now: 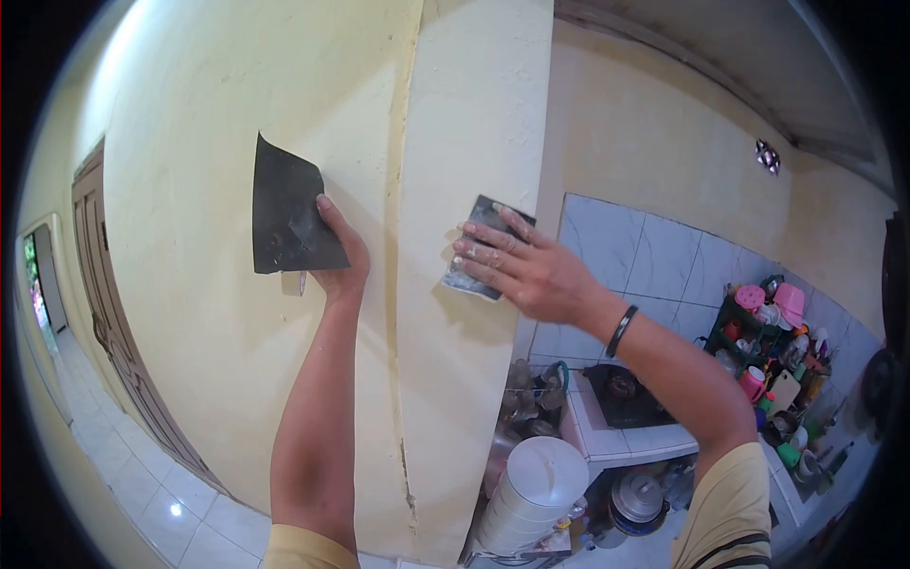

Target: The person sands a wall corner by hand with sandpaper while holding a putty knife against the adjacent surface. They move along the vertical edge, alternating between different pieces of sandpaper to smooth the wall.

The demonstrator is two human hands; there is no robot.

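My left hand [343, 254] grips a large dark sheet of sandpaper [292, 213] by its right edge, thumb on the front and the other fingers mostly behind it. The sheet stands out in front of the yellow wall [218, 379], its upper left corner curled. Whitish dust covers the fingers of my right hand [531, 270], which presses a smaller dark piece of sandpaper [474, 277] onto the pale pillar face [464, 379]. The fingers lie across this piece, and its lower edge looks white with dust.
A rough vertical seam [396, 228] runs between wall and pillar. At lower right are a stove [626, 394] on a tiled counter, a white round container [545, 474], a metal pot [637, 498] and a crowded dish rack [758, 332]. A brown door [100, 247] stands far left.
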